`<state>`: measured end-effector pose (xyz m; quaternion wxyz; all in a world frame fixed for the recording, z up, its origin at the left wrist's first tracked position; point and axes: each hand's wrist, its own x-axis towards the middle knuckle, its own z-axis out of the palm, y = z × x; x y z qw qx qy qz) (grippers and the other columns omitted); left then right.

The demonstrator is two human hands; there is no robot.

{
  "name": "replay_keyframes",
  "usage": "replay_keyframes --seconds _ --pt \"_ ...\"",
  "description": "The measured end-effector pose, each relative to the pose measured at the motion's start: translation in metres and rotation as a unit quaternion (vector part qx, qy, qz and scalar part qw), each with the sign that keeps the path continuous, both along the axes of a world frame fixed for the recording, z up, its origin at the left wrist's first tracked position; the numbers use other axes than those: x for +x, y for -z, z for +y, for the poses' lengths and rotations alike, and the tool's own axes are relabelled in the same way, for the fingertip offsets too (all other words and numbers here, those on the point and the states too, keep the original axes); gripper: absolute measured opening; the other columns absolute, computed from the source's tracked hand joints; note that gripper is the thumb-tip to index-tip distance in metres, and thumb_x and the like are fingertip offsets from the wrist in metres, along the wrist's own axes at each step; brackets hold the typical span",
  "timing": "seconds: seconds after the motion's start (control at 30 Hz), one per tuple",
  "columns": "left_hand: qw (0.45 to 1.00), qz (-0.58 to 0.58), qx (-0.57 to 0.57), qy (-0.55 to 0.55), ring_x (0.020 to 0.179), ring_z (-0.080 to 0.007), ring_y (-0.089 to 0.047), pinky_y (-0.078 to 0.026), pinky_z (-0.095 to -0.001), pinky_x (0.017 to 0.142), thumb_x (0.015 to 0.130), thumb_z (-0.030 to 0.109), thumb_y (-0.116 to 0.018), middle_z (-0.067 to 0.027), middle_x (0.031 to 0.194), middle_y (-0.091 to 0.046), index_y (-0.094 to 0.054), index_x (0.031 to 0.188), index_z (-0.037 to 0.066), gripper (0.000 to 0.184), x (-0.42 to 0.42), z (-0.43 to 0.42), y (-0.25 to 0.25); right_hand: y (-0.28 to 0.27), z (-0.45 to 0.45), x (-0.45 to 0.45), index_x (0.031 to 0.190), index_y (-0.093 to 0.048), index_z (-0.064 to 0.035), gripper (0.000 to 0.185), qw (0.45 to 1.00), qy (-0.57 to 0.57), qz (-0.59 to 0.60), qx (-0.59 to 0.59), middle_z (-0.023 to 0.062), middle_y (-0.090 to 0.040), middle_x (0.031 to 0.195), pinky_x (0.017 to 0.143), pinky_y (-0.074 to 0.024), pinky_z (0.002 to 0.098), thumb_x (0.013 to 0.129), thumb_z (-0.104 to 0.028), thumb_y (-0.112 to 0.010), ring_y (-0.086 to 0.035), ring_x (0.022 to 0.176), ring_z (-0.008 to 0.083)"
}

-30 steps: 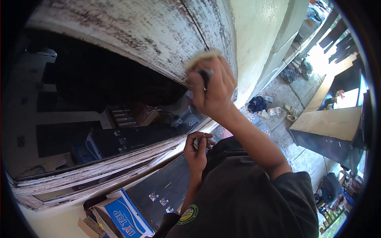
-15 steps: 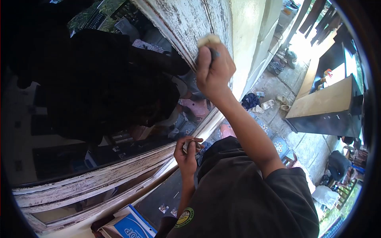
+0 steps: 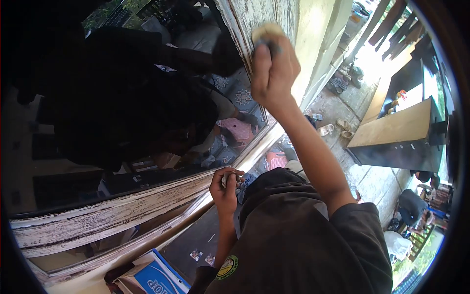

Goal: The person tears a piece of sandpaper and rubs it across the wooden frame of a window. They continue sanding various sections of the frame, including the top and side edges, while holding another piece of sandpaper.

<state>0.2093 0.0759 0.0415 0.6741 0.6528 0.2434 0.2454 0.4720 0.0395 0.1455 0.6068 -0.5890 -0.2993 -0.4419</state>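
My right hand (image 3: 276, 73) is raised against the upright of a worn wooden window frame (image 3: 262, 13), whose white paint is patchy and scraped. Its fingers are closed on a folded piece of sandpaper (image 3: 267, 32), tan on one face and dark grey on the other, slightly blurred. Lower down, my left hand (image 3: 225, 191) is near the bottom rail of the frame. Its fingers curl round a small greyish, crumpled piece (image 3: 228, 179), mostly hidden, so I cannot make out its kind. Dark window glass (image 3: 147, 112) fills the frame and mirrors the room.
Below the window are a blue and white box (image 3: 159, 279) and a dark surface (image 3: 188, 245) with small stickers. At right, shoes (image 3: 338, 84) and sandals (image 3: 345, 128) lie on the tiled floor (image 3: 318, 100) near a wooden cabinet (image 3: 391, 130). A pink mat (image 3: 276, 160) lies below.
My right hand has moved up along the frame's upright with the sandpaper. The view has shifted slightly. My left hand keeps its closed hold near the bottom rail.
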Motion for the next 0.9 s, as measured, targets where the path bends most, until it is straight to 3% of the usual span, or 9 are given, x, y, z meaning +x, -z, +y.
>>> replay_keyframes --seconds 0.1,0.2,0.27,0.3,0.4,0.57,0.63,0.83,0.9 --pt "1.0 -0.015 -0.003 -0.025 0.064 -0.0144 -0.059 -0.044 -0.0243 0.058 0.091 0.007 -0.052 -0.0132 0.084 -0.065 -0.054 0.099 0.002 0.01 0.006 -0.007 0.0 0.061 -0.006 -0.024 0.09 -0.058 -0.0042 0.008 0.991 0.011 0.113 -0.077 0.0114 -0.06 0.082 0.059 -0.0452 0.0363 0.083 -0.005 -0.055 -0.057 0.067 0.0292" --pt "0.999 -0.031 -0.024 -0.036 0.064 -0.0149 -0.059 -0.044 -0.025 0.058 0.092 0.009 -0.051 -0.0131 0.083 -0.065 -0.054 0.099 0.001 0.011 0.011 -0.017 -0.001 0.027 -0.004 -0.017 0.087 -0.055 0.0029 0.009 0.998 -0.012 0.057 -0.037 0.017 -0.055 0.075 0.058 -0.044 0.0366 0.089 -0.002 -0.048 -0.055 0.062 0.0311" --pt "0.998 -0.029 -0.048 -0.024 0.067 -0.0122 -0.057 -0.045 -0.0239 0.062 0.094 0.012 -0.052 -0.0115 0.084 -0.065 -0.056 0.099 0.0 0.014 0.017 -0.023 -0.002 -0.019 0.003 0.0 0.087 -0.057 0.001 0.006 1.0 0.006 -0.016 0.001 0.0139 -0.056 0.072 0.057 -0.0431 0.0339 0.088 -0.003 -0.054 -0.054 0.061 0.0287" --pt "0.998 -0.023 -0.049 -0.022 0.066 -0.0122 -0.057 -0.044 -0.0236 0.062 0.094 0.013 -0.053 -0.0114 0.083 -0.065 -0.057 0.099 0.0 0.015 0.02 -0.025 -0.001 -0.037 0.007 0.01 0.084 -0.058 -0.0065 0.01 0.999 0.022 -0.037 0.019 0.0085 -0.057 0.071 0.055 -0.0425 0.0356 0.079 -0.009 -0.066 -0.054 0.063 0.0271" --pt "0.999 -0.011 -0.03 -0.015 0.066 -0.0119 -0.056 -0.044 -0.0235 0.062 0.094 0.013 -0.053 -0.0115 0.083 -0.065 -0.057 0.098 0.0 0.015 0.029 -0.028 -0.004 -0.053 0.01 0.018 0.083 -0.058 -0.0067 0.01 0.995 0.023 -0.083 0.045 0.0081 -0.059 0.073 0.053 -0.0432 0.0339 0.078 -0.01 -0.067 -0.056 0.063 0.026" --pt "0.999 -0.016 -0.014 -0.039 0.064 -0.0126 -0.056 -0.043 -0.0241 0.059 0.093 0.014 -0.052 -0.0115 0.081 -0.065 -0.057 0.097 0.0 0.015 0.041 -0.026 -0.005 0.079 -0.009 -0.012 0.086 -0.058 -0.004 0.006 0.991 -0.001 0.117 -0.065 0.0111 -0.061 0.083 0.057 -0.0466 0.0341 0.081 -0.003 -0.06 -0.059 0.068 0.0282" --pt "0.999 -0.016 0.009 -0.044 0.062 -0.0137 -0.056 -0.042 -0.0249 0.057 0.093 0.013 -0.051 -0.0121 0.079 -0.064 -0.056 0.098 0.001 0.014 0.045 -0.024 -0.004 0.092 -0.012 -0.016 0.087 -0.058 -0.0036 0.006 0.978 -0.003 0.184 -0.102 0.0112 -0.061 0.083 0.057 -0.0469 0.0341 0.081 -0.002 -0.059 -0.059 0.069 0.0288" --pt "1.0 0.008 0.01 -0.021 0.062 -0.0137 -0.056 -0.043 -0.0251 0.059 0.093 0.012 -0.05 -0.012 0.08 -0.064 -0.056 0.098 0.001 0.013 0.058 -0.03 -0.004 -0.034 -0.002 0.025 0.085 -0.057 -0.0066 0.011 0.999 0.006 0.015 0.044 0.0052 -0.058 0.074 0.052 -0.0423 0.0327 0.077 -0.008 -0.066 -0.053 0.062 0.0246" --pt "1.0 0.018 0.01 -0.013 0.062 -0.0137 -0.056 -0.043 -0.0251 0.059 0.093 0.012 -0.05 -0.0119 0.08 -0.064 -0.056 0.098 0.001 0.013 0.061 -0.032 -0.007 -0.019 -0.004 0.031 0.084 -0.058 -0.0068 0.011 1.0 0.019 -0.007 0.021 0.0052 -0.058 0.074 0.051 -0.0419 0.0326 0.077 -0.008 -0.066 -0.052 0.061 0.0244"
